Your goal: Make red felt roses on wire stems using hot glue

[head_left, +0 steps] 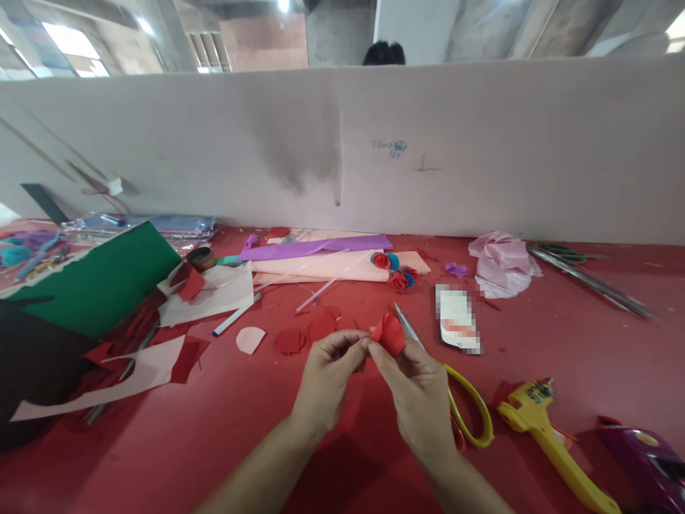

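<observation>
Above the red table (225, 442), my right hand (420, 389) is closed around a red paper flower (389, 333), its petals curling up between thumb and fingers. The fingertips of my left hand (329, 378) are pinched together at the flower's lower left; whatever they grip there is too small to make out. Just beyond my left hand lie red cut paper petals (290, 341) and a pale pink rounded paper piece (250, 340). Yellow-handled scissors (476, 410) lie partly under my right hand, blades pointing away.
To the right are a phone (459, 319), a yellow glue gun (556, 446) and a purple tool (645, 464). Finished red and blue flowers (399, 280) rest on pink paper (321, 270) at the back. A green board (101, 278) and paper scraps (128, 382) lie left. A white partition (257, 150) stands behind.
</observation>
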{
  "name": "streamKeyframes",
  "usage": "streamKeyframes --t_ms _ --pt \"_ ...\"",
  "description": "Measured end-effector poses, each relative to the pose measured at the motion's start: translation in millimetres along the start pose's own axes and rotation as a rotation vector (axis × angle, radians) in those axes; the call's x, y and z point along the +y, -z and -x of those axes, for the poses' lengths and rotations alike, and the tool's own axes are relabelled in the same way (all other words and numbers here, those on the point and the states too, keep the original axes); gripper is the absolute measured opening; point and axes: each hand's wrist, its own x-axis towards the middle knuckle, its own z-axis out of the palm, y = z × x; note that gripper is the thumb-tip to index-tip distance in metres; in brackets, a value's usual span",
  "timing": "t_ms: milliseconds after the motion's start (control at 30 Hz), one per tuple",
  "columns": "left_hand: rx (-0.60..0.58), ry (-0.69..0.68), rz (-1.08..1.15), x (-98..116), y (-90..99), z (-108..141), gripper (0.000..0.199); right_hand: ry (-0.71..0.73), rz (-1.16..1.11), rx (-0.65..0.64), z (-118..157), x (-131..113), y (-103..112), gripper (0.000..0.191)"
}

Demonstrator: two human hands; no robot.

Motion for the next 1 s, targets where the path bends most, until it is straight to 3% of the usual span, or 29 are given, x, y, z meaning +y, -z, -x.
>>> streamKeyframes --t_ms 767,1000 --pt "-0.041 -0.136 -0.201 0.2 2.9 2.3 0.008 0.024 0.007 0.059 -1.2 7.5 2.4 0.011" --pt "-0.014 -0.141 -0.201 0.7 0.8 1.1 0.007 -0.009 0.051 0.131 -3.4 9.5 1.5 0.022"
